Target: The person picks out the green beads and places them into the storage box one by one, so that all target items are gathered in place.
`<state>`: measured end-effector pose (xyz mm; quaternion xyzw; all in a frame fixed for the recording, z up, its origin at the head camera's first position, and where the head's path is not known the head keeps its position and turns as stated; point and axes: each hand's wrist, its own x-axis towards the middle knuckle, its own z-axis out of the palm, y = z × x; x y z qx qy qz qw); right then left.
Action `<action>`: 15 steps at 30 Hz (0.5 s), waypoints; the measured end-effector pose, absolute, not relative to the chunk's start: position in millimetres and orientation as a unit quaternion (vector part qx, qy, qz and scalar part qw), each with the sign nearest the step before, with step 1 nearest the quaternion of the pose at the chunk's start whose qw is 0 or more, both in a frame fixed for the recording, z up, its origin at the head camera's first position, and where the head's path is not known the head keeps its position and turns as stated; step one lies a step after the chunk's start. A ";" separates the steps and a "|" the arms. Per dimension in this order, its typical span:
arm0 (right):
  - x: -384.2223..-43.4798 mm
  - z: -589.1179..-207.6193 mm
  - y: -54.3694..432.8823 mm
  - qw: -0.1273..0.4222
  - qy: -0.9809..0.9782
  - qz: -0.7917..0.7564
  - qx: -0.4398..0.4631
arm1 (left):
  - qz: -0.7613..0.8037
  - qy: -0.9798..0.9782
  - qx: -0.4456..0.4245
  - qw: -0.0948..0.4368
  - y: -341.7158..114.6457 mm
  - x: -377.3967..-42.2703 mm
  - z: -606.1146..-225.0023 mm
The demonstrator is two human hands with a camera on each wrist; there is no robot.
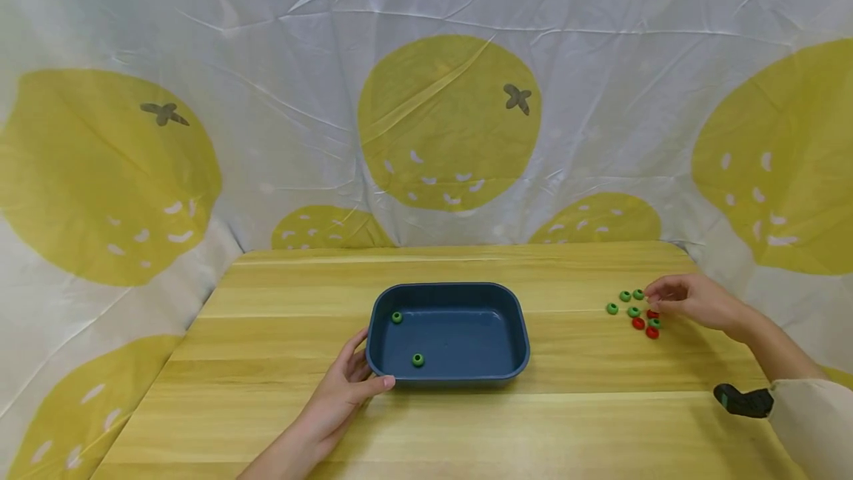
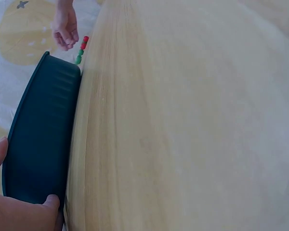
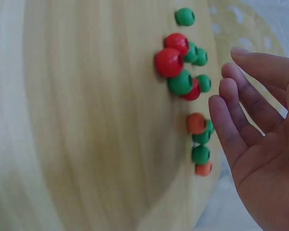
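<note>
A dark blue rectangular plastic box (image 1: 460, 379) stands on the wooden table with two green beads inside, one green bead (image 1: 397, 317) by its back left and another (image 1: 417, 360) near the front. My left hand (image 1: 338, 390) holds the box at its front left corner, thumb at the front and fingers along the left side. At the right, my right hand (image 1: 703, 307) hovers beside a loose group of green beads (image 1: 633, 312) and red beads (image 1: 638, 323). In the right wrist view its fingers are loosely bent with nothing between them, and orange beads (image 3: 196, 123) also show.
The wooden table (image 1: 266, 361) ends at the back against a hanging cloth (image 1: 300, 117) printed with yellow fruit. Bare wood lies between the box and the beads. A black piece (image 1: 743, 401) sits at my right sleeve, above the table.
</note>
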<state>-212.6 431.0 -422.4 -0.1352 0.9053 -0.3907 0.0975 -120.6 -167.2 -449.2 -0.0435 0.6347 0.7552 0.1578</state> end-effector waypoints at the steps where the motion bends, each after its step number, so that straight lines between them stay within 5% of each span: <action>1: -210.9 -426.1 434.5 0.098 0.905 -0.392 -0.137 | 0.756 0.634 -0.042 0.157 -167.0 -120.4 -449.1; 15: -195.9 -458.9 450.6 0.098 0.903 -0.398 -0.130 | 0.758 0.631 -0.044 0.158 -167.4 -120.3 -448.5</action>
